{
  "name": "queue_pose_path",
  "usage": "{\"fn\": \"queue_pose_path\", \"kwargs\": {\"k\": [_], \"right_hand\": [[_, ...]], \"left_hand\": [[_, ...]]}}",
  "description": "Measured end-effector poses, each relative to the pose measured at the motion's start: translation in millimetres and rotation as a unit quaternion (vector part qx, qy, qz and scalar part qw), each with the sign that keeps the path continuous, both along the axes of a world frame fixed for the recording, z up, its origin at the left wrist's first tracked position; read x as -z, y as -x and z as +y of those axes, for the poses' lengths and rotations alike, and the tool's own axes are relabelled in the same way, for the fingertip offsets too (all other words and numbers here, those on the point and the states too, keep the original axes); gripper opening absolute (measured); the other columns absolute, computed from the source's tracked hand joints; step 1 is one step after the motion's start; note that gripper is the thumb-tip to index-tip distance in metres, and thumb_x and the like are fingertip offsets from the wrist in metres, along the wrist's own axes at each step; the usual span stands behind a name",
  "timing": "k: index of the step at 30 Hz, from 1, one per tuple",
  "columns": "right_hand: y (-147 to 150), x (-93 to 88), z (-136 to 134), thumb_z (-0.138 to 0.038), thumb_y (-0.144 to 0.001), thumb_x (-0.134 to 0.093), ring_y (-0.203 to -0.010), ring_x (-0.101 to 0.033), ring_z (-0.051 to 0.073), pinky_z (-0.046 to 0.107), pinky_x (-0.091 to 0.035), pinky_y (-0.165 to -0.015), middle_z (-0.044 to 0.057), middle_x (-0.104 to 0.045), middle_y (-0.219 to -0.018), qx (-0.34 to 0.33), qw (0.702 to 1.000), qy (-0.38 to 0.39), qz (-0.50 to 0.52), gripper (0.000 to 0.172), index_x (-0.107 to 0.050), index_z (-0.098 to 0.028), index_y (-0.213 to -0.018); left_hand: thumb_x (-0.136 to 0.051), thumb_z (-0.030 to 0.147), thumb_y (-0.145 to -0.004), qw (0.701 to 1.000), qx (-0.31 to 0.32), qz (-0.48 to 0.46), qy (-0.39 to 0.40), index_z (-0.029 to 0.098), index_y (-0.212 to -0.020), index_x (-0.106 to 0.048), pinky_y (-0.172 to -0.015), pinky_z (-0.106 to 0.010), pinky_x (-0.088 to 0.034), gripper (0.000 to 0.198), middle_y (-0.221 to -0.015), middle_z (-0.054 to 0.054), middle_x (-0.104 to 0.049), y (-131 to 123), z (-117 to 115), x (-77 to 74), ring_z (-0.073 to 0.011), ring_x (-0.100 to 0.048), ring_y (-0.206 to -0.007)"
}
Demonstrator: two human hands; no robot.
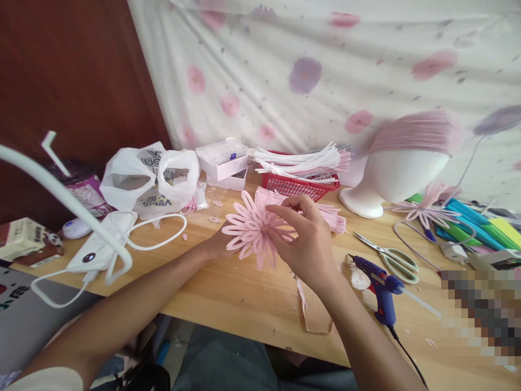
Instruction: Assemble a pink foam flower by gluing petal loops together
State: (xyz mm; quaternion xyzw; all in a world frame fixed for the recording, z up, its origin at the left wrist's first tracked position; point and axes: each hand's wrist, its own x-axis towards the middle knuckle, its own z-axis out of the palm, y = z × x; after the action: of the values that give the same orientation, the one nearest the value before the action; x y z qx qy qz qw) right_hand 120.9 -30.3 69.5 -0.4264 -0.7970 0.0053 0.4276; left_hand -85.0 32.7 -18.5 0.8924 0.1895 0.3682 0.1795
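A pink pipe-cleaner flower [249,228] with looped petals is held up over the wooden table [244,296]. My left hand [217,245] is behind and under it, mostly hidden, gripping its back. My right hand [306,239] is in front on the right side, fingers curled and pinching the petals near the centre. A bundle of pink pipe cleaners [325,217] lies on the table just behind the flower.
A blue glue gun [380,285] and scissors [396,260] lie right of my hands. A red basket [299,185] with white pipe cleaners, a foam head [396,176], white plastic bags [148,179], a clear box [223,160] and a white lamp arm [61,195] stand around.
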Motion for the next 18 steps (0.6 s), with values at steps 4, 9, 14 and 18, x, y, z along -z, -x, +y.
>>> {"fn": "queue_pose_path", "kwargs": {"k": [4, 9, 14, 18], "right_hand": [[0.2, 0.5, 0.1, -0.014, -0.088, -0.071, -0.093, -0.062, 0.021, 0.038, -0.054, -0.078, 0.007, -0.059, -0.104, 0.0, 1.0, 0.004, 0.005, 0.026, -0.074, -0.023, -0.112], [0.6, 1.2, -0.3, -0.014, -0.087, -0.073, -0.092, -0.062, 0.021, 0.037, -0.054, -0.079, 0.007, -0.059, -0.103, 0.007, 1.0, -0.002, 0.005, 0.025, -0.074, -0.02, -0.111], [0.8, 1.4, -0.3, -0.012, -0.086, -0.073, -0.092, -0.062, 0.021, 0.037, -0.054, -0.078, 0.008, -0.06, -0.103, 0.007, 1.0, -0.004, 0.004, 0.025, -0.075, -0.019, -0.111], [0.6, 0.6, 0.5, -0.013, -0.087, -0.075, -0.091, -0.063, 0.021, 0.037, -0.054, -0.079, 0.007, -0.062, -0.101, 0.004, 1.0, 0.0, 0.002, 0.024, -0.075, -0.019, -0.11]], "left_hand": [[-0.041, 0.049, -0.104, 0.999, 0.016, -0.032, 0.022, 0.014, -0.116, -0.076, -0.102, -0.04, -0.056, 0.051, -0.101, -0.013, -0.08, -3.5, -2.2, -6.8, -0.0254, -0.073, -0.107], [-0.047, 0.045, -0.103, 0.998, 0.026, -0.041, 0.042, 0.013, -0.112, -0.077, -0.103, -0.042, -0.055, 0.045, -0.104, -0.014, -0.08, -3.8, -1.6, -6.5, -0.0262, -0.072, -0.108], [-0.039, 0.045, -0.105, 0.999, 0.024, -0.037, 0.012, 0.014, -0.102, -0.078, -0.102, -0.043, -0.055, 0.05, -0.094, -0.013, -0.079, -3.9, -0.3, -5.9, -0.0259, -0.073, -0.105], [-0.04, 0.044, -0.105, 0.999, 0.028, -0.032, -0.003, 0.014, -0.1, -0.078, -0.1, -0.043, -0.055, 0.049, -0.095, -0.014, -0.079, -4.1, -0.6, -9.2, -0.0271, -0.072, -0.106]]}}
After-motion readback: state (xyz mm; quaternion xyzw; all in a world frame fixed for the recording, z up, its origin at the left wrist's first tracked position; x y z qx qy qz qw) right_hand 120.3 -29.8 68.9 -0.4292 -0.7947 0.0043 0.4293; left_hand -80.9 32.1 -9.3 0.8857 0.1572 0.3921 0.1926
